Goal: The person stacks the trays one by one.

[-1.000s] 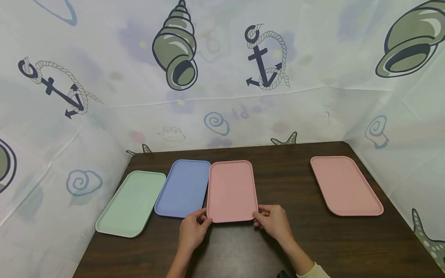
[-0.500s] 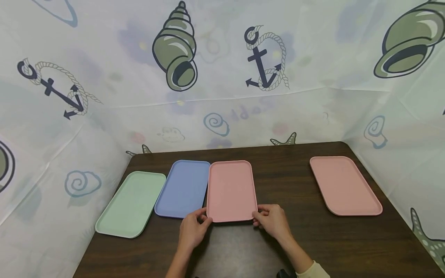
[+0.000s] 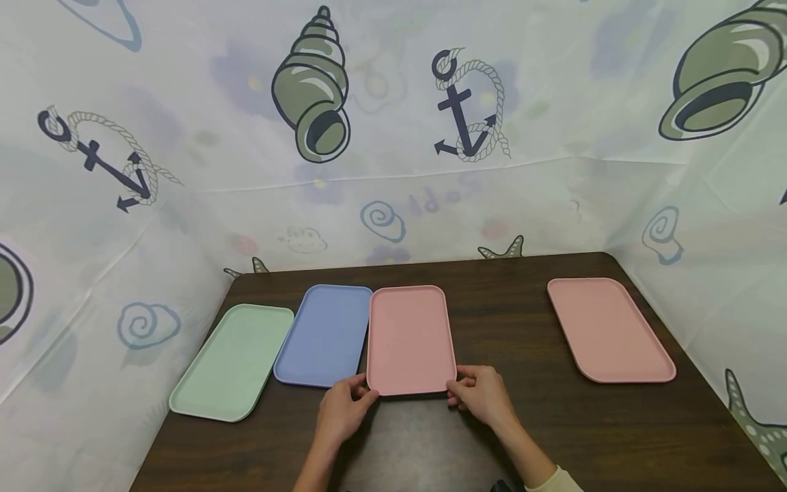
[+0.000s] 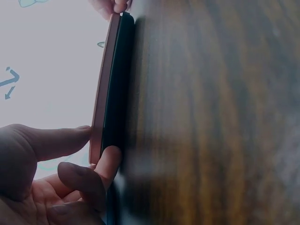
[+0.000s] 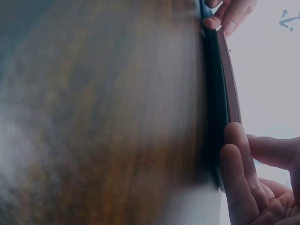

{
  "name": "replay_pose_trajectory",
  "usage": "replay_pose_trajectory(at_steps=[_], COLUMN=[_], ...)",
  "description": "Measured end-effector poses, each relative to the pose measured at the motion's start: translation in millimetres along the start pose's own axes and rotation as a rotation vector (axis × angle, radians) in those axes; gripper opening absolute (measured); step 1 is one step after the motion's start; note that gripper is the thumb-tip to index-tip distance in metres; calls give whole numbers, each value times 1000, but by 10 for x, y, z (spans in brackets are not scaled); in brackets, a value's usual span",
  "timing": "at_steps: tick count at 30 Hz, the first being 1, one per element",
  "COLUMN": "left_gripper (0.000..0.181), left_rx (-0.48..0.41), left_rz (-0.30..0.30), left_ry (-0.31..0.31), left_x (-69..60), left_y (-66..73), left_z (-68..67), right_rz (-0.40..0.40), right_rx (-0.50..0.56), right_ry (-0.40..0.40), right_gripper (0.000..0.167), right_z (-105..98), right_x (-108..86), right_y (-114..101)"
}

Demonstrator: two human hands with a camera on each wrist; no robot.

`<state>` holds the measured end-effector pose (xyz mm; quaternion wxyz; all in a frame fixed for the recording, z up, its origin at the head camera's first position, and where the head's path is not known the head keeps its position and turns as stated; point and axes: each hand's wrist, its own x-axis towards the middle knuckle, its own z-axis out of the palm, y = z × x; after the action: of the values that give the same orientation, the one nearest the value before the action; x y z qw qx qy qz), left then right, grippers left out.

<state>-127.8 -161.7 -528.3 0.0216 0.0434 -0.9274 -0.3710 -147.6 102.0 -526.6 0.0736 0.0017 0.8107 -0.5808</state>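
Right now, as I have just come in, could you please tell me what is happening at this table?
A person's left hand and right hand grip the near corners of a pink tray; whether it is lifted, I cannot tell. A blue tray and then a green tray lie to its left, and a second pink tray lies apart, farther right on the table.

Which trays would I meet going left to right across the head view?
Green tray, blue tray, held pink tray, other pink tray.
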Motion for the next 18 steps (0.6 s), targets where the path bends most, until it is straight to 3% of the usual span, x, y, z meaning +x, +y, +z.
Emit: replay_pose_trajectory(at_steps=[8,18], left_gripper=[43,46], left_rx=[-3,-11], left_rz=[-1,-39], left_ry=[-1,-4], left_x=[-16,-50], left_y=[-3,6], left_z=[4,21], right_rz=[17,47], right_rx=[-62,-30], right_ry=[-11,-73], right_gripper=[47,51], right_z=[13,18], right_x=[-19,-32], right_y=[24,36])
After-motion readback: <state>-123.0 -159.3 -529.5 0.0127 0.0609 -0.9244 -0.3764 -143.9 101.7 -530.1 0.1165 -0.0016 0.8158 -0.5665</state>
